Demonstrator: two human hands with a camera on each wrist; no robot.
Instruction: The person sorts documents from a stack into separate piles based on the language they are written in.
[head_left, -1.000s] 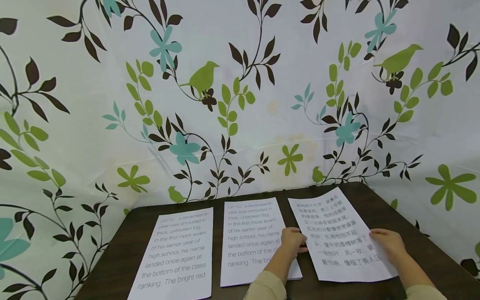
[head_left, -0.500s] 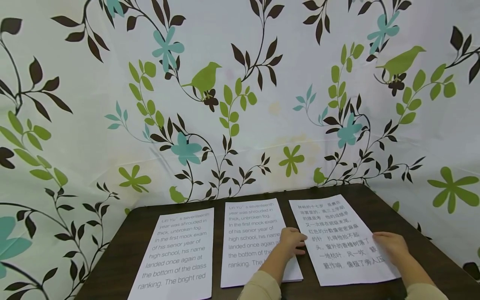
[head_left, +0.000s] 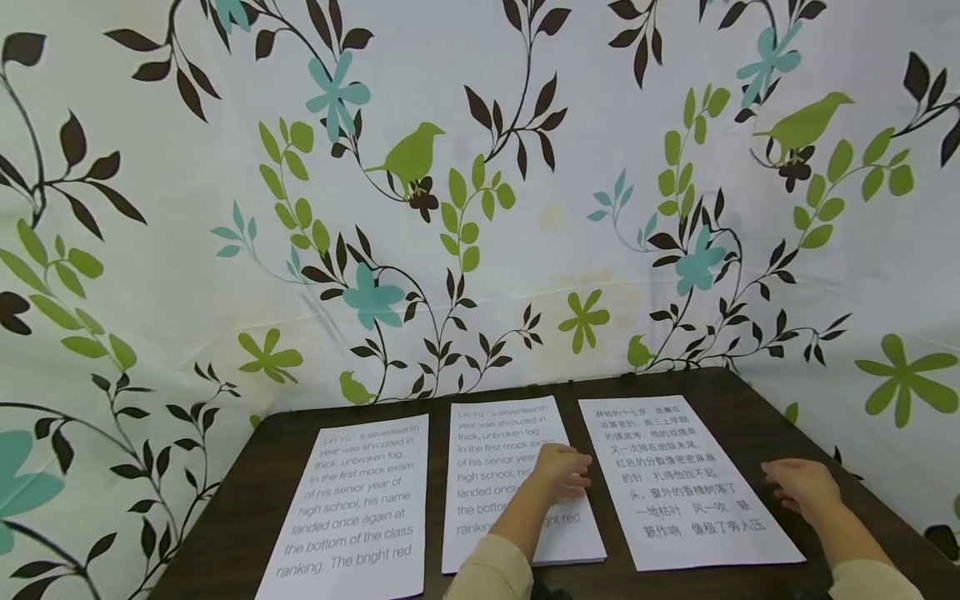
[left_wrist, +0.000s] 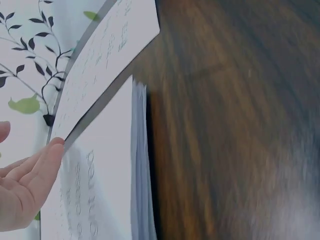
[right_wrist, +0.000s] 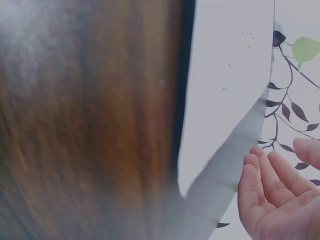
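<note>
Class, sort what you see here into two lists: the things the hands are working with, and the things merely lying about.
In hand:
left hand over the middle stack of white English-text sheets
right hand beside the white sheet of Chinese text

Lying about:
left-side white English-text sheet
dark wooden table
floral curtain

A makeshift recording corner: dark wooden table (head_left: 787, 433) against a floral curtain (head_left: 480, 208) (birds, leaves), printed sheets (head_left: 352, 500)

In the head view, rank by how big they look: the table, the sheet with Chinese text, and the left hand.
1. Table, largest.
2. Sheet with Chinese text.
3. Left hand, smallest.
</note>
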